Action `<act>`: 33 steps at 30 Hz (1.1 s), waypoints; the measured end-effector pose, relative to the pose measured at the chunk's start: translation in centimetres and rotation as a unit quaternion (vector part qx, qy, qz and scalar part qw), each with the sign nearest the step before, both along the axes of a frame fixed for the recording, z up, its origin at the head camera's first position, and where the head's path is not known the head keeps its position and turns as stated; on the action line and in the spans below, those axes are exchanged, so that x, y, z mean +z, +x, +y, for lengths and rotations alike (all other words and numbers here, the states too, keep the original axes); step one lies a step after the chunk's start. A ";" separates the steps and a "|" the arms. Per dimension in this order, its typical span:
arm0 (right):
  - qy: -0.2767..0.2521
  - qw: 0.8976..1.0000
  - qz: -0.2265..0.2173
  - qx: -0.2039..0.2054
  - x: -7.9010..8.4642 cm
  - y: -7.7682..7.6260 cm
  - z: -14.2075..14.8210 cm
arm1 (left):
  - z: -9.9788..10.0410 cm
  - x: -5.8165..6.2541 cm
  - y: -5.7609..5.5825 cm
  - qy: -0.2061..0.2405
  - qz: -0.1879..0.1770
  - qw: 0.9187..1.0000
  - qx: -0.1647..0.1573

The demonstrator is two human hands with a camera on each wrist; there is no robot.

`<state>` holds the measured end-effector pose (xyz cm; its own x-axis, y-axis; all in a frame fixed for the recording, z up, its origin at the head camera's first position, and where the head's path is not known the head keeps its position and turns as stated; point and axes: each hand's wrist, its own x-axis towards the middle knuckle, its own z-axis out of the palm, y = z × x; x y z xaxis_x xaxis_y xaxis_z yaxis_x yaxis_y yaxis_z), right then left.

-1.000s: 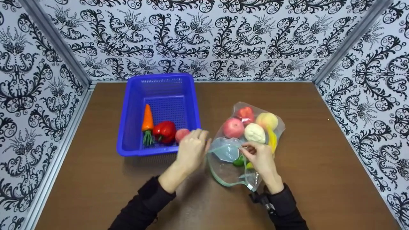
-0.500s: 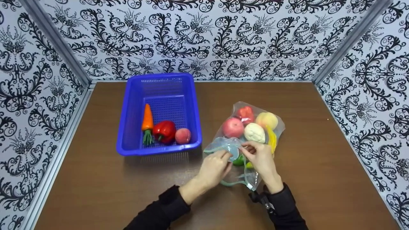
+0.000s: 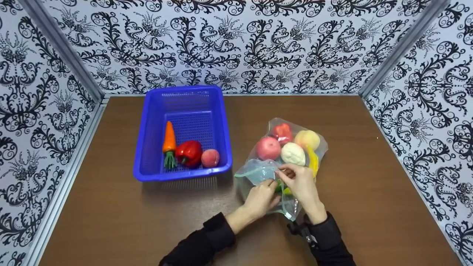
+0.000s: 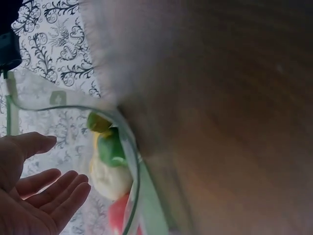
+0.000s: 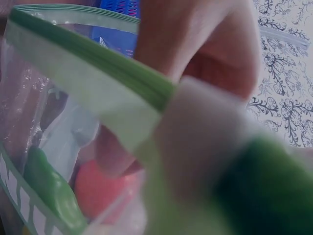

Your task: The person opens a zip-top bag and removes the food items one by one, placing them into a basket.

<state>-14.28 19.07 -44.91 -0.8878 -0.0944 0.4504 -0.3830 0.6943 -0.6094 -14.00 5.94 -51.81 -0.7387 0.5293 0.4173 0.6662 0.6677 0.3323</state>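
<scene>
Head view: the bag point(image 3: 322, 146) lies on the table point(image 3: 373, 199), to the right of the blue basket point(image 3: 181, 175), its near end gaping. The right hand point(image 3: 301, 183) pinches the bag's edge between thumb and fingers; the left hand point(image 3: 259, 199) is at the mouth, its fingertips over the green pepper point(image 4: 111, 148). In the left wrist view the left hand holds nothing, fingers loosely extended and thumb apart. Through the clear plastic show a red pepper point(image 3: 282, 132), a pink fruit point(image 3: 268, 148), a yellowish peach point(image 3: 308, 139), a white vegetable point(image 3: 293, 153) and something yellow and long point(image 3: 313, 160), partly hidden by the right hand. Inside the basket, toward its near end, a carrot point(image 3: 169, 138), a second red pepper point(image 3: 189, 152) and a small peach point(image 3: 210, 158) lie side by side, the carrot leftmost. Black sleeves point(image 3: 207, 238) cover both forearms. Patterned walls point(image 3: 229, 48) surround the table.
</scene>
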 end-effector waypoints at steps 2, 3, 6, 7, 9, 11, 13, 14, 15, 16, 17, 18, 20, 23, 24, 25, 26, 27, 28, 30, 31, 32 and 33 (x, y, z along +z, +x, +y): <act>0.001 1.000 0.009 0.000 0.0 0.0 0.0 | 0.3 -0.3 -0.1 -0.005 -0.017 1.000 0.004; 0.001 1.000 0.014 0.001 0.0 0.0 0.0 | 0.5 -0.4 -0.1 -0.011 -0.024 1.000 0.006; 0.004 1.000 0.027 -0.001 -0.1 0.0 0.0 | 1.0 -0.7 -0.4 -0.026 -0.044 0.999 0.007; 0.005 1.000 0.029 -0.003 -0.1 0.0 0.0 | 1.2 -0.8 -0.5 -0.032 -0.049 0.998 0.008; 0.008 0.999 0.032 -0.005 -0.2 -0.1 0.0 | 1.5 -1.0 -0.8 -0.041 -0.061 0.997 0.013; 0.012 0.999 0.034 -0.008 -0.1 0.0 -0.1 | 1.8 -1.1 -1.1 -0.049 -0.073 0.996 0.020; 0.015 0.999 0.035 -0.010 -0.1 0.0 -0.2 | 2.1 -1.3 -1.3 -0.056 -0.087 0.994 0.026; 0.017 0.999 0.036 -0.010 -0.1 0.0 -0.2 | 2.2 -1.3 -1.4 -0.059 -0.094 0.993 0.028; 0.018 0.999 0.037 -0.011 -0.1 0.0 -0.3 | 2.3 -1.4 -1.5 -0.063 -0.099 0.993 0.029; 0.019 0.999 0.037 -0.011 0.0 0.0 -0.3 | 2.4 -1.4 -1.6 -0.068 -0.101 0.992 0.029; 0.020 0.999 0.038 -0.012 -0.1 0.0 -0.3 | 2.5 -1.4 -1.6 -0.071 -0.102 0.992 0.029; 0.019 0.999 0.038 -0.010 -0.1 -0.1 -0.3 | 2.6 -1.5 -1.7 -0.075 -0.098 0.992 0.028; 0.019 0.999 0.038 -0.009 -0.2 -0.1 -0.3 | 2.7 -1.7 -1.8 -0.080 -0.087 0.993 0.027; 0.015 0.999 0.038 -0.006 -0.2 -0.1 -0.3 | 2.9 -1.7 -1.8 -0.084 -0.066 0.994 0.029; 0.013 0.999 0.038 -0.006 -0.3 -0.1 -0.3 | 2.9 -1.8 -1.9 -0.084 -0.063 0.994 0.030; 0.012 0.999 0.039 -0.005 -0.3 -0.2 -0.3 | 3.0 -1.7 -1.9 -0.085 -0.062 0.994 0.030; 0.011 0.999 0.038 -0.005 -0.2 -0.2 -0.4 | 3.0 -1.7 -1.9 -0.087 -0.063 0.994 0.031; 0.009 0.999 0.038 -0.005 -0.2 -0.1 -0.4 | 3.1 -1.6 -1.9 -0.091 -0.064 0.993 0.031; 0.008 0.999 0.038 -0.004 -0.2 -0.1 -0.4 | 3.1 -1.6 -2.0 -0.094 -0.065 0.993 0.031; 0.006 0.999 0.038 -0.001 -0.2 -0.1 -0.4 | 3.3 -1.7 -2.1 -0.102 -0.063 0.992 0.033; 0.006 0.999 0.039 -0.001 -0.1 -0.1 -0.4 | 3.4 -1.7 -2.1 -0.107 -0.059 0.992 0.036; 0.005 0.999 0.040 0.000 -0.1 -0.1 -0.4 | 3.4 -1.7 -2.1 -0.110 -0.055 0.992 0.039; 0.005 0.999 0.040 0.002 -0.1 -0.1 -0.4 | 3.5 -1.8 -2.1 -0.111 -0.049 0.992 0.043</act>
<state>-14.40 18.71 -44.97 -0.8485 -0.1026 0.5192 -0.4331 0.6984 -0.5698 -16.13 9.40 -53.60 -0.8162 0.5337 0.2213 0.5755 0.7846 0.2308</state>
